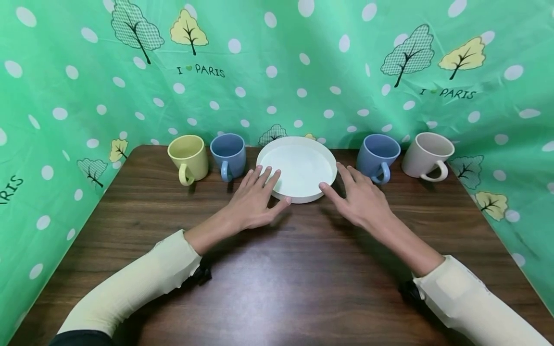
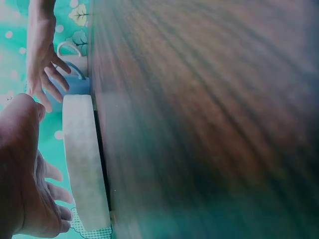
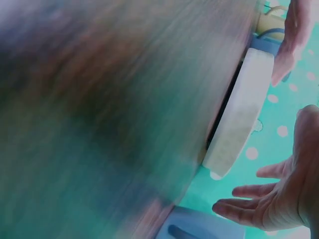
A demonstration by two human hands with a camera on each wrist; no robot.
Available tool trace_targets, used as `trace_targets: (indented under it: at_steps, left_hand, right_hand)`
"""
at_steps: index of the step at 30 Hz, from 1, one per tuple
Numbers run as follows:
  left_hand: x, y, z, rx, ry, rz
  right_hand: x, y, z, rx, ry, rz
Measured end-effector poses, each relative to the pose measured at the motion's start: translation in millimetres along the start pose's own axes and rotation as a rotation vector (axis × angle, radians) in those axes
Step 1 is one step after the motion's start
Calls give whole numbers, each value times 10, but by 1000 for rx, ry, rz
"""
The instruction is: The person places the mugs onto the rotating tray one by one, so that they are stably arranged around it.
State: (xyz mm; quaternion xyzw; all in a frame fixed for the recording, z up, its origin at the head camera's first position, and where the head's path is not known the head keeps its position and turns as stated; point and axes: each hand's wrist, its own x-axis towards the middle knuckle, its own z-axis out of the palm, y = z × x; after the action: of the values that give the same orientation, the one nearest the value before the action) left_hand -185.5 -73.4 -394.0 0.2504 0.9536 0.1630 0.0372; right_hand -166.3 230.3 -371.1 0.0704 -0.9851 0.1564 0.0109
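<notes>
A round white tray [image 1: 298, 168] with a low upright rim lies at the back middle of the table. My left hand [image 1: 255, 202] is over its left front edge, fingers straight and spread. To the right, my right hand [image 1: 361, 197] hovers by the tray's rim with its fingers extended and thumb out. Neither hand grips anything. In the right wrist view the right fingers [image 3: 244, 191] are apart from the tray [image 3: 241, 114]. Whether the left fingertips touch the rim, I cannot tell.
Left of the tray stand a yellow mug [image 1: 190, 158] and a blue mug [image 1: 229, 154]. Another blue mug [image 1: 377, 154] and a whitish mug [image 1: 426, 156] stand to its right. A green patterned curtain [image 1: 277, 62] hangs behind the dark wooden table [image 1: 259, 288].
</notes>
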Motion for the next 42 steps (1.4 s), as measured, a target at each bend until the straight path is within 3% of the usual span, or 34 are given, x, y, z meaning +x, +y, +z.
trace_targets:
  at_steps: [15, 28, 40, 42]
  left_hand:
    - [-90, -94, 2, -38, 42, 81]
    - [-154, -184, -33, 17, 48, 178]
    - [-178, -235, -64, 9, 44, 210]
    - [-139, -307, -3, 4, 56, 228]
  right_hand:
    - [-69, 163, -146, 95, 16, 11]
    - [-87, 312, -309, 167, 32, 61]
    - [-130, 495, -422, 256, 177, 41]
    - [-138, 536, -424, 271, 200, 41]
